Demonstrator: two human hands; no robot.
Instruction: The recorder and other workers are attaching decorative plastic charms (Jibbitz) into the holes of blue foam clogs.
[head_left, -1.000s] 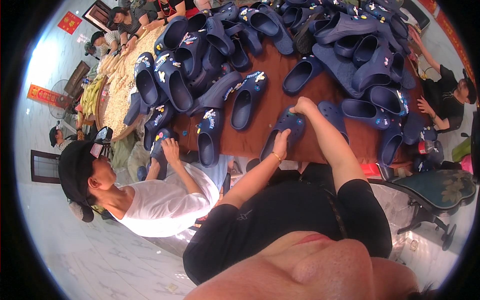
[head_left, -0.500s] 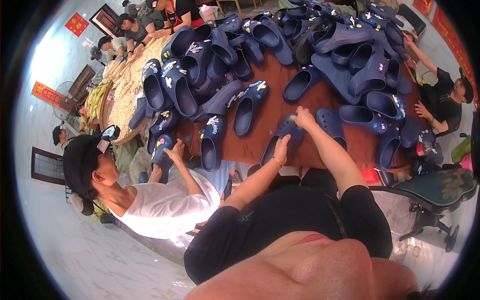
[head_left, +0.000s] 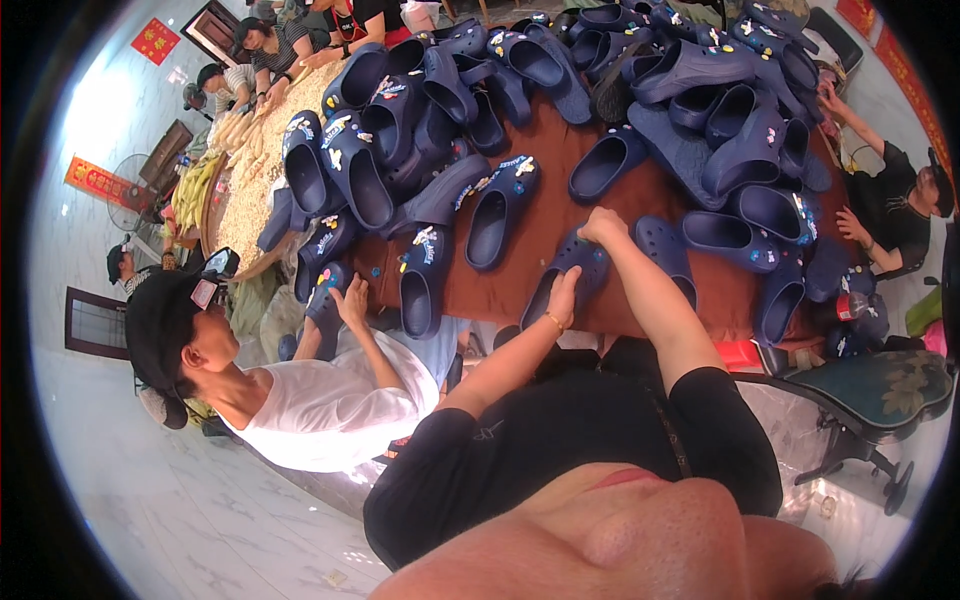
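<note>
Both hands, left hand (head_left: 563,297) and right hand (head_left: 603,224), grasp a navy clog (head_left: 572,268) at frame centre; most clogs on the tabletop (head_left: 540,230) look undecorated

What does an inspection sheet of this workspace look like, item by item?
Surface: brown table, bare only near the front edge.
Job's things: dark blue clog lying at the front edge, under both hands.
Clutter: heap of dark blue clogs across the far and right side; several clogs with small coloured charms on the left.
Hands: left hand rests on the clog's near end, right hand presses on its far end; whether either grips it is unclear.
Cables: nothing seen.
Surroundings: person in a white shirt and black cap at the left touching another clog; person in black at the right; dark chair; pale tiled floor.
</note>
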